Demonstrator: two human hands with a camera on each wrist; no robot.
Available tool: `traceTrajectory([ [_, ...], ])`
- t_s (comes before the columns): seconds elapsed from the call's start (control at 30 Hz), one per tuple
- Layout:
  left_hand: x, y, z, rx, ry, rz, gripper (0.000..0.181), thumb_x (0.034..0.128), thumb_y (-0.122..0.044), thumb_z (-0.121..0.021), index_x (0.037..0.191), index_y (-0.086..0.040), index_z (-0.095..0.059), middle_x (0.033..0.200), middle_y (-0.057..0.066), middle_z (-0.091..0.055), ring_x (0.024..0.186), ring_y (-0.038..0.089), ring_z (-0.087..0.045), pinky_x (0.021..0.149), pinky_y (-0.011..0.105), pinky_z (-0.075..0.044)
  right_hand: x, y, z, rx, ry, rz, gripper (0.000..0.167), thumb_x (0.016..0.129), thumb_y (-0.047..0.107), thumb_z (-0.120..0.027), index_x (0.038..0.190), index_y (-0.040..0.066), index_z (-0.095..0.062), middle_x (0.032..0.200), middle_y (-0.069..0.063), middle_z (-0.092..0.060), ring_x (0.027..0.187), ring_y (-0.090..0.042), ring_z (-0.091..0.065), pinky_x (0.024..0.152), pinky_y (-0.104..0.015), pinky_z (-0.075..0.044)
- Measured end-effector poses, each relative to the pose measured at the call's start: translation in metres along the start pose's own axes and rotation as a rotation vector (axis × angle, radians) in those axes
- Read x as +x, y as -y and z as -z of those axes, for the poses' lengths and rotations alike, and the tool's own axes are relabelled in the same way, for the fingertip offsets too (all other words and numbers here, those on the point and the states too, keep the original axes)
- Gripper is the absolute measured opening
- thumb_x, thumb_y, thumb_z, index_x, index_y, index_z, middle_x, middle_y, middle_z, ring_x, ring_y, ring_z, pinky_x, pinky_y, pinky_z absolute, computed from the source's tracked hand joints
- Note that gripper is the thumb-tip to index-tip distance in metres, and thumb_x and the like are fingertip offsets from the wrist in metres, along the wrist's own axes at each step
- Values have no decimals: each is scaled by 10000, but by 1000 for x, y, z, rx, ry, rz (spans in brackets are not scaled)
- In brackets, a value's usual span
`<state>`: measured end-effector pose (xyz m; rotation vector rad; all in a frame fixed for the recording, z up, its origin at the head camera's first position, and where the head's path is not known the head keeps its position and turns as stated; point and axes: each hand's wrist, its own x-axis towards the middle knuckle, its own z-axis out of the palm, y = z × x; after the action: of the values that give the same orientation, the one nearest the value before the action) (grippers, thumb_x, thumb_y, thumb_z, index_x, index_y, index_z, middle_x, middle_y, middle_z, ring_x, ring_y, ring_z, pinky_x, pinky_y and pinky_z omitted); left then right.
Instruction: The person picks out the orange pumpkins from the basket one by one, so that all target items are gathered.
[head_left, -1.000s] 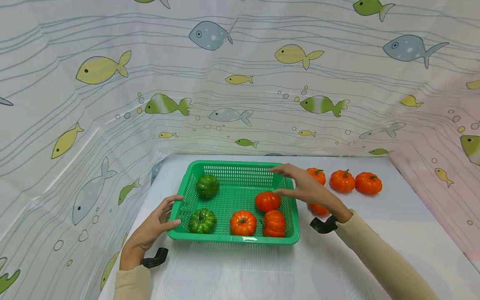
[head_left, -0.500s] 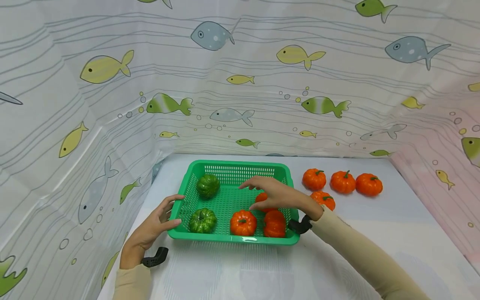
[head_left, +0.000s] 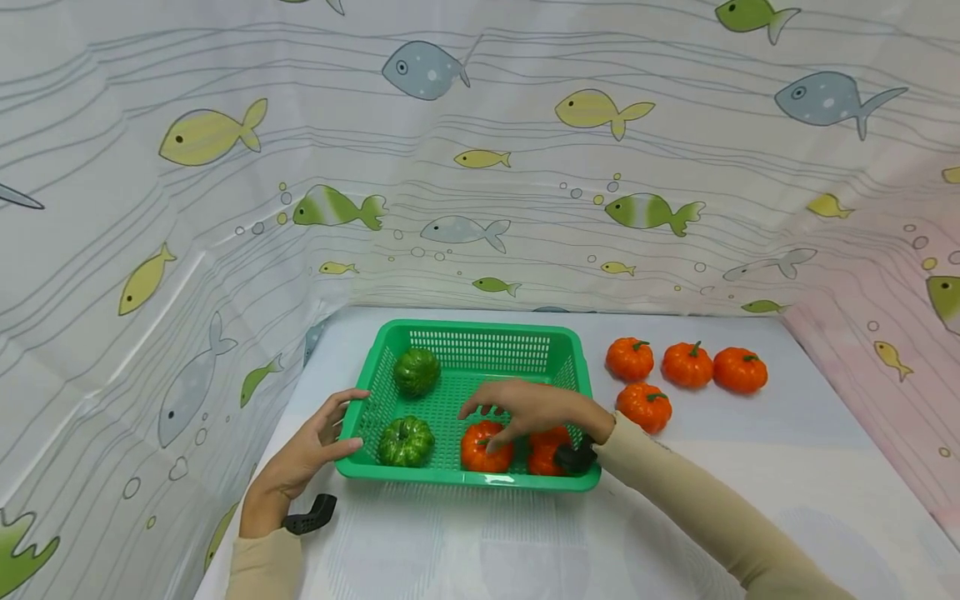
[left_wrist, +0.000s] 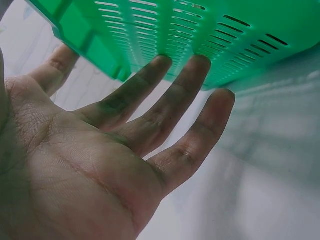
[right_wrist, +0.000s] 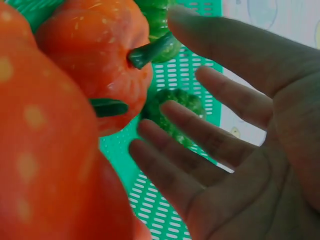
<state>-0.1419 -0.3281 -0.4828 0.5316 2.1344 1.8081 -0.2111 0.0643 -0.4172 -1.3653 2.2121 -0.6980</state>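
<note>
In the head view, my left hand (head_left: 307, 454) is at the left end of a green plastic basket (head_left: 465, 478). The left wrist view shows the left fingers fairly straight, their tips against the slotted basket wall (left_wrist: 240, 30). My right hand (head_left: 525, 404) hovers inside the basket, fingers spread, thumb over a small orange pumpkin (head_left: 476, 454). Nothing lies between the right fingers in the right wrist view, where the pumpkin's green stem (right_wrist: 150, 52) is close to the thumb tip. Another orange pumpkin (head_left: 542, 454) lies under the right wrist; a third is mostly hidden by the hand.
Two green pumpkins, one at the front (head_left: 405, 442) and one at the back (head_left: 416, 372), occupy the basket's left side. Several orange pumpkins, one of them nearest the basket (head_left: 643, 408), stand on the white table (head_left: 720, 467) to the right. Fish-printed curtain (head_left: 480, 192) surrounds the table.
My right hand has moved left and toward me, from the basket's right rim to above the front orange pumpkin. The left hand and the basket stay put.
</note>
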Motion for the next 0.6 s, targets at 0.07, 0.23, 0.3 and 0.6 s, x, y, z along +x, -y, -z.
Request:
traceTrajectory([
  [0.07, 0, 0, 0, 0, 0, 1, 678, 1033, -39, -572, 1615, -156, -245, 1695, 202, 21, 1502, 549, 134, 1065, 846, -58, 1, -2, -2, 3, 38, -12, 513, 921, 252, -811, 1386, 141, -625, 1377, 1, -595, 1173, -208, -594, 983, -352, -522],
  [0.23, 0, 0, 1, 2, -6, 3, 677, 1030, -36, -573, 1613, -154, -250, 1696, 200, 16, 1503, 549, 132, 1070, 841, -57, 5, -5, -5, 4, 116, -47, 514, 921, 264, -812, 1380, 121, -632, 1388, 36, -597, 1234, -128, -554, 1046, -364, -488],
  [0.3, 0, 0, 1, 3, -8, 5, 677, 1030, -38, -575, 1613, -156, -251, 1696, 200, 15, 1503, 551, 130, 1068, 844, -63, 6, -4, -6, -6, 136, -54, 525, 922, 260, -811, 1396, 130, -625, 1401, 50, -590, 1259, -116, -541, 1066, -363, -475],
  [0.6, -1, -1, -1, 19, -17, 12, 677, 1030, -48, -583, 1612, -166, -257, 1694, 208, -4, 1504, 561, 101, 1069, 841, -101, 8, -3, -12, -40, 200, -117, 673, 899, 242, -834, 1506, 210, -545, 1431, 102, -557, 1162, -88, -527, 934, -286, -498],
])
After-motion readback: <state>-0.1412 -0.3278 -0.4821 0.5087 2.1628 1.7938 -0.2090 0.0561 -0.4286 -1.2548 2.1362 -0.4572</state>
